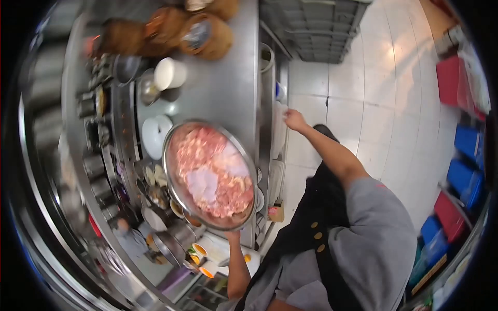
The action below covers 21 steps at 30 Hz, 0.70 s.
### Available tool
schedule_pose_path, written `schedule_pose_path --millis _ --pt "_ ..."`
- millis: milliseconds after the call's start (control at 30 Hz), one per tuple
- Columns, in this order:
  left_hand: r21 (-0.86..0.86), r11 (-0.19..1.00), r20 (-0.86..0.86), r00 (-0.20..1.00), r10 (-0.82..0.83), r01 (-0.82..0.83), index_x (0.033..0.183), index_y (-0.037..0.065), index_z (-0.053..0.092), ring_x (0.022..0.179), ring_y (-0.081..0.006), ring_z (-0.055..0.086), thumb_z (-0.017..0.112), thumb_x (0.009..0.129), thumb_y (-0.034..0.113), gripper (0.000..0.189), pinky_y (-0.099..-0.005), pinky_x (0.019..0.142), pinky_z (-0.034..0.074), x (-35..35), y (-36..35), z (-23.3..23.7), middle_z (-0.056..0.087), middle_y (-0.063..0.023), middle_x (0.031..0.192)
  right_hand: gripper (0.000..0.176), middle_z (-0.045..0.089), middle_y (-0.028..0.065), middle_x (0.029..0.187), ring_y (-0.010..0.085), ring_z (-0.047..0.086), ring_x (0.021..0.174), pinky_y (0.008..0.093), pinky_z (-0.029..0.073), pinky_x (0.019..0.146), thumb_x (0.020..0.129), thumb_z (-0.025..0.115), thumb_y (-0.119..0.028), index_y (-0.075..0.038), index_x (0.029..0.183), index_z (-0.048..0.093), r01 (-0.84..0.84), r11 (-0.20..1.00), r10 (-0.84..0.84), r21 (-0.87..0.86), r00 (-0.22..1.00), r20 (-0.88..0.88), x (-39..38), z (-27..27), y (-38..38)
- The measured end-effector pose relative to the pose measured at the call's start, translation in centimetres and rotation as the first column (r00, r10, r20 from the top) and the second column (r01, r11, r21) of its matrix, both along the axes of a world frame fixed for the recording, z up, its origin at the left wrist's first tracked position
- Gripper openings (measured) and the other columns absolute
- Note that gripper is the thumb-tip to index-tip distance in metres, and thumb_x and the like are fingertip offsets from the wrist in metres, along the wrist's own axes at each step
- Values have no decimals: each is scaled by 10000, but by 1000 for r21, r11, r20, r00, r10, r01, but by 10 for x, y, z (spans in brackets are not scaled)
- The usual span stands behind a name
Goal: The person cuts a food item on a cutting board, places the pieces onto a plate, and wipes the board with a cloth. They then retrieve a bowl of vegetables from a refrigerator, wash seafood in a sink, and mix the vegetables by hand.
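My left hand (233,236) grips the near rim of a large round metal bowl (167,171); its fingers are partly hidden under the bowl. Raw pink meat pieces (207,173), with some paler skin on top, fill the bowl, which looks tilted in this view beside the steel counter (228,88). Reaching out past the counter's edge, my right hand (294,120) has its fingers curled closed at a whitish thing (279,127) on the shelf below. Blur hides what exactly those fingers hold.
A grey crate (321,26) stands on the white tiled floor (311,83). On the counter are a white tub (169,73), white bowls (154,136) and brown containers (207,36). Blue bins (461,179) and red bins (451,78) line the right side. Another person (132,241) is beyond the counter.
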<state>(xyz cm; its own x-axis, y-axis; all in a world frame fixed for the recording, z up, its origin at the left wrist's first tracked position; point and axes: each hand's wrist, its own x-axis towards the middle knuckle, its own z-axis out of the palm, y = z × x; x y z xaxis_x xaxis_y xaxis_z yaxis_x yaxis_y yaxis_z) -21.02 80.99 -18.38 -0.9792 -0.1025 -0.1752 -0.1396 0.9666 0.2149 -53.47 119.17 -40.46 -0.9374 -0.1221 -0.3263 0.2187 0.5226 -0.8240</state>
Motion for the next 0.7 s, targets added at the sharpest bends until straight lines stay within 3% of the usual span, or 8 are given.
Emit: schedule_pose_path --millis 33,100,167,233,333,467,533,700 --pt "5 999 38 999 31 -31 1123 24 556 1066 -417 472 597 757 93 374 -418 931 375 -1 4 1 457 -249 1221 349 618 187 1010 352 582 954 398 465 850 698 580 -220 -46 997 628 111 992 -105 -53 989 105 -23 2 -15" --pt "-11 995 99 990 99 -99 1112 25 560 1056 -412 476 600 756 100 366 -417 922 380 -1 17 5 464 -243 1206 369 617 194 1011 357 581 959 394 462 859 706 580 -242 -34 1008 621 113 984 -86 -140 979 184 -49 -25 -58" --pt "-37 988 150 976 156 -152 1101 27 564 1046 -407 480 603 754 107 358 -415 914 384 1 32 7 472 -236 1190 321 614 205 919 368 584 899 408 481 805 695 600 -242 -40 942 631 -91 991 111 -102 969 219 -51 -37 -97" --pt "-54 980 200 960 198 -191 1090 28 568 1035 -402 485 606 753 114 350 -413 906 389 0 44 9 480 -230 1174 470 600 207 978 386 574 927 425 478 817 697 634 -252 -39 1106 548 177 934 -124 -310 975 183 -41 -33 -131" --pt "-92 973 255 940 227 -209 1074 30 574 1020 -394 491 610 750 124 339 -410 893 396 -14 57 18 492 -221 1150 570 598 252 950 411 578 910 458 477 801 714 640 -233 -12 1193 425 308 878 -299 -366 951 81 -40 -22 -167" --pt "-109 970 293 925 242 -219 1052 33 583 1000 -383 500 617 747 138 324 -406 877 406 -16 55 27 507 -209 1119 538 600 264 885 420 591 863 474 485 766 751 610 -168 19 1193 366 369 905 -286 -211 896 340 -54 -27 -174" --pt "-113 970 296 925 240 -216 1041 34 587 990 -378 505 620 746 145 317 -404 868 411 -22 56 31 515 -202 1103 458 606 241 909 426 591 851 483 491 748 799 562 -162 19 1172 368 236 947 -104 -216 865 490 -61 -37 -170" --pt "-76 976 234 948 217 -205 1014 38 597 964 -364 516 627 742 163 301 -399 848 423 -32 59 32 534 -187 1064 445 607 193 977 387 606 846 453 509 705 824 515 -163 -2 1214 375 143 967 -30 -212 886 464 -54 -35 -178"
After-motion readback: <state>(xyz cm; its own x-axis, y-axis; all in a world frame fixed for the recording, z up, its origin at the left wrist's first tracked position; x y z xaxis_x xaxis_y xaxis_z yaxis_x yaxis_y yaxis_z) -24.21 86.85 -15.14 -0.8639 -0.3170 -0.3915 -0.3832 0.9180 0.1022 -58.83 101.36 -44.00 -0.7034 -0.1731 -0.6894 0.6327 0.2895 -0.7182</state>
